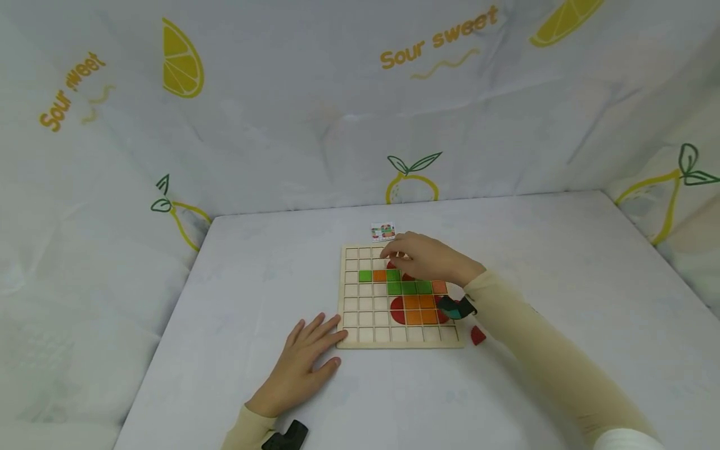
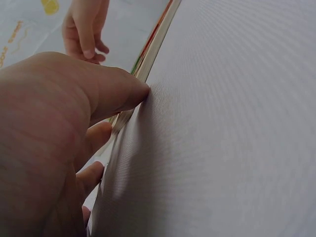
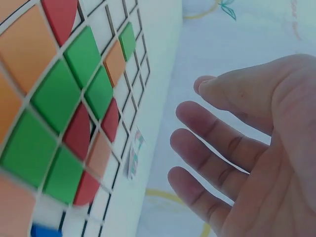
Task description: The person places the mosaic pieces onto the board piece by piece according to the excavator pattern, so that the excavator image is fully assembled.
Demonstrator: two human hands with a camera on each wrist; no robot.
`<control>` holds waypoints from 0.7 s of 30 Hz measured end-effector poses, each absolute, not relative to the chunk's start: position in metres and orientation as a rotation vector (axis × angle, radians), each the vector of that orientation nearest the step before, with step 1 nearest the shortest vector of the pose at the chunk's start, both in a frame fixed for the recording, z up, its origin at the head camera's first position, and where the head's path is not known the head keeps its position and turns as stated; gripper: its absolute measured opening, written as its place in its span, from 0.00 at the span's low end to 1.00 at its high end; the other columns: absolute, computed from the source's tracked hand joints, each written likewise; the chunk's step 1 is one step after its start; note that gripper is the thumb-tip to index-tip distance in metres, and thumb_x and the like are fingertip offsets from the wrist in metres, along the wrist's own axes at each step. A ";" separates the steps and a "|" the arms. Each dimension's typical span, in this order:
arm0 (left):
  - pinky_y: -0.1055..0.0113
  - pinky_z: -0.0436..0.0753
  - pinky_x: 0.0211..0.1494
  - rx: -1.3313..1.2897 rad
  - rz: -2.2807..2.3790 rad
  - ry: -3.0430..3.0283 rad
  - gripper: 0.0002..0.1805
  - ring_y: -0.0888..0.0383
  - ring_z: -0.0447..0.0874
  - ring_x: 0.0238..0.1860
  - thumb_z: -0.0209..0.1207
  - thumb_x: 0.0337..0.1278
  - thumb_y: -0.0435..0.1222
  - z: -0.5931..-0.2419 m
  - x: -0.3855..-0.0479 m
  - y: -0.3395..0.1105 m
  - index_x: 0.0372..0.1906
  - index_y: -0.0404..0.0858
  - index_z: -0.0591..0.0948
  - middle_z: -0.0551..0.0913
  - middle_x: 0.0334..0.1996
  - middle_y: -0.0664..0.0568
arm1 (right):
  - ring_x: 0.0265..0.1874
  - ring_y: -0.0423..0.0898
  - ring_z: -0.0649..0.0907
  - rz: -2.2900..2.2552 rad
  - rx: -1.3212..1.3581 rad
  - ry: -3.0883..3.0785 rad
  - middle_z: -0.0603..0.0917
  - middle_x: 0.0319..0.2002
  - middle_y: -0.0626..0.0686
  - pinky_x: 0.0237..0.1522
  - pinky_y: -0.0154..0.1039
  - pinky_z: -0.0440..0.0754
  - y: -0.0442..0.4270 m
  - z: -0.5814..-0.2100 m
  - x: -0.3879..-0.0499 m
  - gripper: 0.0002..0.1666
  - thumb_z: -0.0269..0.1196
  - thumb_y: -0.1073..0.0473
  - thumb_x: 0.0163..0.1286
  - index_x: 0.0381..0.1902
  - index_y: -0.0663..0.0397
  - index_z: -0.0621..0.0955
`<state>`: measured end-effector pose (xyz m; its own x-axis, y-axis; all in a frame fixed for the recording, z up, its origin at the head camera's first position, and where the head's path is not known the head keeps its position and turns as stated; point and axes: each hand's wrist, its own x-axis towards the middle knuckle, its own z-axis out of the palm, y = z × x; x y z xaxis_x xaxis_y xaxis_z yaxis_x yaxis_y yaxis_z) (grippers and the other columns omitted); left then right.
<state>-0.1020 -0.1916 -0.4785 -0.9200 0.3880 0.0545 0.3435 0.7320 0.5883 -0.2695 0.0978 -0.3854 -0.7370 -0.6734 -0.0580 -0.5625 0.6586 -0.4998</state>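
Observation:
A wooden grid board (image 1: 399,344) lies on the table, its cells partly filled with green squares (image 1: 409,288), orange squares (image 1: 420,309), salmon squares (image 3: 98,155) and red rounded pieces (image 1: 397,310). My left hand (image 1: 300,365) rests on the table at the board's lower left corner, fingers spread and fingertips touching its edge. Over the board's upper part hovers my right hand (image 1: 427,256), fingers loosely bent. The right wrist view shows this hand (image 3: 266,138) apart from the board, thumb near the index finger, with no piece visible in it.
A small printed card (image 1: 383,231) with a coloured pattern lies just beyond the board's far edge. One loose red piece (image 1: 478,335) sits off the board's near right corner. Behind the table hangs a white cloth (image 1: 315,144) with lemon prints.

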 end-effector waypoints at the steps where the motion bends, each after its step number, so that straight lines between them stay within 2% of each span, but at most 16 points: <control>1: 0.42 0.42 0.82 0.606 0.944 2.859 0.26 0.47 0.53 0.82 0.63 0.66 0.39 -0.479 -0.102 -0.192 0.69 0.47 0.77 0.65 0.78 0.55 | 0.48 0.48 0.79 -0.684 -0.964 2.636 0.85 0.50 0.51 0.54 0.47 0.84 0.103 -0.383 -0.268 0.15 0.58 0.59 0.77 0.57 0.51 0.84; 6: 0.42 0.43 0.82 0.614 0.938 2.871 0.26 0.47 0.54 0.82 0.63 0.66 0.39 -0.479 -0.101 -0.191 0.68 0.47 0.78 0.66 0.77 0.54 | 0.50 0.48 0.79 -0.700 -0.861 2.669 0.84 0.52 0.50 0.55 0.48 0.83 0.131 -0.376 -0.264 0.17 0.59 0.57 0.77 0.59 0.50 0.83; 21: 0.42 0.43 0.82 0.613 0.961 2.880 0.26 0.48 0.54 0.82 0.64 0.65 0.39 -0.484 -0.101 -0.192 0.68 0.49 0.78 0.66 0.77 0.57 | 0.51 0.52 0.80 -0.689 -0.633 2.759 0.85 0.50 0.55 0.54 0.52 0.85 0.203 -0.380 -0.263 0.18 0.60 0.61 0.75 0.60 0.58 0.81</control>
<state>-0.1013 -0.1920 -0.4840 -0.9208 0.3814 0.0817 0.3540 0.7294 0.5853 -0.2629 0.2031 -0.3804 -0.8808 -0.4598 -0.1132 -0.3526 0.7963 -0.4914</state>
